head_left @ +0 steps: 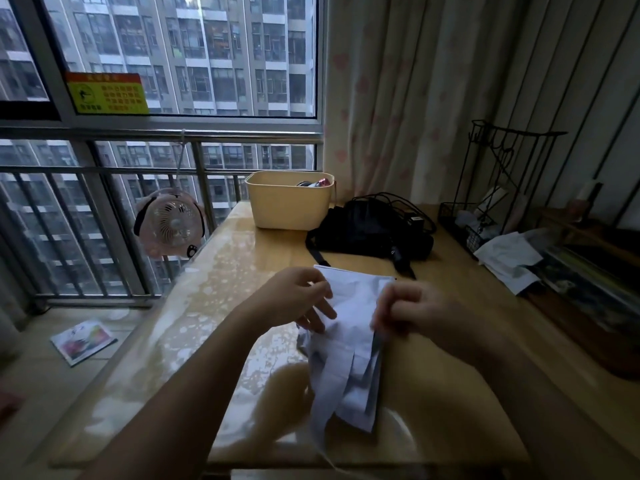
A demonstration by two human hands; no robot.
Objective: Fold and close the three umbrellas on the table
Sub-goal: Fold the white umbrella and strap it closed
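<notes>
A pale blue-white umbrella [346,358], collapsed with its canopy hanging in loose pleats, is held above the wooden table [433,393] in front of me. My left hand [298,297] lies on the canopy's upper left side, fingers slightly bent against the fabric. My right hand [412,311] grips the canopy's right edge with curled fingers. A black umbrella [367,230], loosely gathered with a strap trailing, lies farther back on the table. I cannot make out a third umbrella.
A cream plastic bin [287,202] stands at the table's back edge by the window. A black wire rack [498,188] and crumpled white paper [509,261] sit at the right. A small pink fan [171,223] hangs from the railing at the left.
</notes>
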